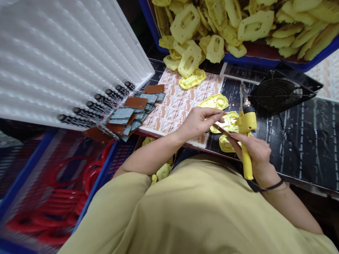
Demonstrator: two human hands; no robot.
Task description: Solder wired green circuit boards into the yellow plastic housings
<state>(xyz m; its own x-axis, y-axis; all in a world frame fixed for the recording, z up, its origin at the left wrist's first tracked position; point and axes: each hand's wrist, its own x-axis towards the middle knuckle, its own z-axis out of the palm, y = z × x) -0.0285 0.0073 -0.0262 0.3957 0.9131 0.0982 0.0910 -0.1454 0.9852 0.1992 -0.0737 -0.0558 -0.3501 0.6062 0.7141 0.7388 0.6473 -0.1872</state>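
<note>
My right hand (255, 151) is closed, with a thin brown circuit board (221, 130) gripped between thumb and fingers. A yellow soldering gun (247, 123) also sits in this hand, its handle pointing toward me and its metal tip pointing away. My left hand (198, 121) is in a pinch at the board's far edge; whatever lies between its fingertips is too small to make out. Just beyond and beneath the hands, yellow plastic housings (214, 101) lie on the tabletop. One more housing piece (226, 144) rests near the front edge, partly covered by my right hand.
Circuit boards (122, 114) with wired black parts are piled at left beside a white foam block (66, 53). A blue crate (148, 21) of yellow housings stands at the back. A black fan (278, 90) sits at right. Red rings (63, 197) fill a crate lower left.
</note>
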